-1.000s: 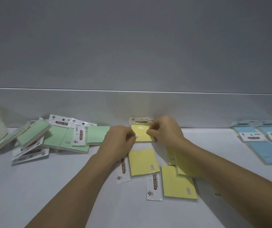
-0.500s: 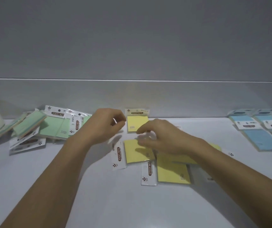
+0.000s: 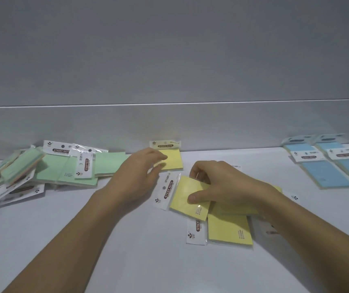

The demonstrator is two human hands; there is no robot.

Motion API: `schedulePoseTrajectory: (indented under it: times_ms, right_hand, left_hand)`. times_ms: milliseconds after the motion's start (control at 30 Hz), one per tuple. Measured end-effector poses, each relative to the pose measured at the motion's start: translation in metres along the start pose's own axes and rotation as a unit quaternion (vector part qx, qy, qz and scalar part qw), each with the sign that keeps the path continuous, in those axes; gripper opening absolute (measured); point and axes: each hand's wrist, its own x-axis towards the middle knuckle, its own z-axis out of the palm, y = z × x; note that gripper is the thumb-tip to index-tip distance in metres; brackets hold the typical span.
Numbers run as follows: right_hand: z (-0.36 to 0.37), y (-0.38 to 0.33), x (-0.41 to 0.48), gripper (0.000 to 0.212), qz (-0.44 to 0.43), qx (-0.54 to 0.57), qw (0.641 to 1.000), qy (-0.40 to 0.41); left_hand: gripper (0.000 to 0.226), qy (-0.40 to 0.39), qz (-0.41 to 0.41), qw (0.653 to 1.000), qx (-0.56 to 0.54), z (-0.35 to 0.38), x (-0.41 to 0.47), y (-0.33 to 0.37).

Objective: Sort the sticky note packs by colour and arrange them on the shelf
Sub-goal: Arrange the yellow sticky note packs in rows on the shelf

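The yellow pack (image 3: 183,192) lies tilted in the middle of the shelf (image 3: 106,250), its lower edge over another yellow pack (image 3: 228,231). The right hand (image 3: 222,182) pinches it, thumb on top. The left hand (image 3: 135,180) hovers beside, fingers loosely spread. Green packs (image 3: 63,172) crowd the left, blue packs (image 3: 325,172) the right, with bare shelf surface in front.

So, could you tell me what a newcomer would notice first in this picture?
The two hands at the centre: the right hand grips a yellow pack over other yellow packs, and the open left hand hovers by a second yellow pack at the back. Green packs lie in a jumbled heap on the left; blue packs sit in neat rows on the right.
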Motion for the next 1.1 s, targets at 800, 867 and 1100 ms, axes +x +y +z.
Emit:
schedulePoseTrajectory:
  times_ms: [800,867,1100]
  right_hand:
    - [-0.032,0.059,0.069,0.014,0.139,0.212,0.948,0.19]
    - [-0.032,0.057,0.07,0.015,0.152,0.201,0.949,0.189]
    - [-0.028,0.059,0.073,0.02,0.145,0.121,0.961,0.204]
  left_hand:
    - [0.023,0.028,0.04,0.998,0.042,0.022,0.007,-0.01]
    - [0.023,0.03,0.043,0.998,0.045,0.022,0.007,-0.01]
    - [0.022,0.031,0.046,0.997,0.059,0.024,0.008,-0.013]
